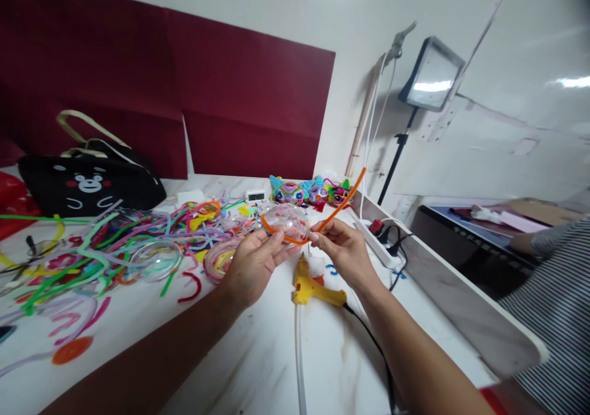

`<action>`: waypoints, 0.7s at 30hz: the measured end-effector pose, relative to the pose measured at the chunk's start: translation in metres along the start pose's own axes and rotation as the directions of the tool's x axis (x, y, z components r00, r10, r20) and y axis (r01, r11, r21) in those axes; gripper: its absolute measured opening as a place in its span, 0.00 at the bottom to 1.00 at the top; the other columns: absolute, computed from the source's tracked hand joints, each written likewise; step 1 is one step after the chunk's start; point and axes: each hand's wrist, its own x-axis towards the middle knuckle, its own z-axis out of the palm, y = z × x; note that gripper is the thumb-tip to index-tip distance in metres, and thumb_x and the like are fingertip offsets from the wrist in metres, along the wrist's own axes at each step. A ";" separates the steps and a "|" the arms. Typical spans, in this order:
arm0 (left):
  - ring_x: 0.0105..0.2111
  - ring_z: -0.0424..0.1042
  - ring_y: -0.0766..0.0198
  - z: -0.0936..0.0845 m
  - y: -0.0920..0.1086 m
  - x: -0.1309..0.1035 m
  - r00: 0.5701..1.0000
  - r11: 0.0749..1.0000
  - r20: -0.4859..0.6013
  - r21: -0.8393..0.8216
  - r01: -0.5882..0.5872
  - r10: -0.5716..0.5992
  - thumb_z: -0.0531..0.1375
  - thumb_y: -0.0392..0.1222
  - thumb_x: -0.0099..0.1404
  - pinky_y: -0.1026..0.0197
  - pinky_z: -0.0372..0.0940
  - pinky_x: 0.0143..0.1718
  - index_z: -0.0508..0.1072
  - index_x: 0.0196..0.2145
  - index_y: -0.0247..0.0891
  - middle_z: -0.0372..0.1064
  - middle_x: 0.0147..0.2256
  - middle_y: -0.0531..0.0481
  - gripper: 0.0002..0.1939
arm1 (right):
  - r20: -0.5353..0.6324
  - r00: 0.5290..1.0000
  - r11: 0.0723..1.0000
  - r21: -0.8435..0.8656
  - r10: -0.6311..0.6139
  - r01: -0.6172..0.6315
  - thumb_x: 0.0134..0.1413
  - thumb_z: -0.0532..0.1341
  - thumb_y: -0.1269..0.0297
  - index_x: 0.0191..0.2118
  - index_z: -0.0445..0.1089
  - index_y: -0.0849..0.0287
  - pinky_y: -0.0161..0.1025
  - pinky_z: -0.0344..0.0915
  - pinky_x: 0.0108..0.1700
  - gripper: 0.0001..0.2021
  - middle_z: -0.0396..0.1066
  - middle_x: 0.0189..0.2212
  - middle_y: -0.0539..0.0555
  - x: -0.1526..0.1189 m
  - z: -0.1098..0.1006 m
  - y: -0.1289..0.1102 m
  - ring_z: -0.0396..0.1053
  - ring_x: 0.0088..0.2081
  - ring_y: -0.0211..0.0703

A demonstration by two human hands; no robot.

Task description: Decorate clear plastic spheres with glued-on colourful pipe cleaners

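Between my two hands is a clear, rounded plastic piece (289,218) with red bits in it. An orange pipe cleaner (343,203) runs along its lower edge, its free end rising to the upper right. My left hand (258,260) grips the plastic piece with thumb and fingers from the left. My right hand (343,249) pinches the pipe cleaner at the piece's right side. Just below the hands, a yellow glue gun (314,287) lies on the white table (258,353), a pale glue stick trailing from it.
Tangled coloured pipe cleaners (92,249) and clear plastic dishes (155,260) cover the left. Behind are a black bag (92,184), a small clock (255,196) and colourful figures (288,192). A power strip (380,246) lies right, by a raised edge; beyond it shows a person's striped sleeve (553,298).
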 end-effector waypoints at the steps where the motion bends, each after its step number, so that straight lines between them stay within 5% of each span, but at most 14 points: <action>1: 0.41 0.78 0.57 0.000 0.000 0.000 1.000 1.000 0.001 0.000 0.000 0.000 0.64 0.34 0.63 0.56 0.73 0.44 0.75 0.38 0.33 0.78 0.40 0.43 0.05 | 0.013 1.000 1.000 -0.009 -0.005 0.006 0.47 0.71 0.55 0.31 0.73 0.59 0.35 0.66 0.29 0.13 0.72 0.24 0.49 0.000 -0.001 0.000 0.68 0.26 0.38; 6: 0.42 0.78 0.57 -0.001 0.002 -0.001 1.000 1.000 0.010 0.004 -0.006 0.006 0.66 0.36 0.61 0.54 0.72 0.48 0.75 0.40 0.33 0.78 0.41 0.43 0.09 | 0.201 0.953 0.938 -0.217 -0.228 0.270 0.52 0.66 0.67 0.37 0.73 0.58 0.39 0.68 0.38 0.06 0.74 0.34 0.52 -0.001 -0.008 -0.006 0.70 0.35 0.41; 11: 0.42 0.78 0.54 0.001 0.003 -0.001 0.998 0.998 0.039 0.039 -0.056 0.055 0.67 0.38 0.60 0.53 0.71 0.47 0.76 0.40 0.32 0.79 0.40 0.42 0.11 | 0.264 0.831 0.709 -0.435 -0.489 0.555 0.60 0.59 0.72 0.40 0.70 0.57 0.39 0.68 0.36 0.06 0.71 0.32 0.54 -0.003 -0.009 -0.010 0.69 0.34 0.41; 21: 0.45 0.77 0.54 0.004 0.001 -0.004 0.994 0.993 0.075 0.090 -0.081 0.075 0.68 0.40 0.59 0.55 0.71 0.47 0.77 0.39 0.32 0.79 0.40 0.41 0.12 | 0.413 0.653 0.247 -0.692 -0.635 0.678 0.64 0.57 0.73 0.40 0.69 0.60 0.41 0.64 0.33 0.04 0.74 0.31 0.58 -0.007 -0.005 -0.003 0.70 0.32 0.45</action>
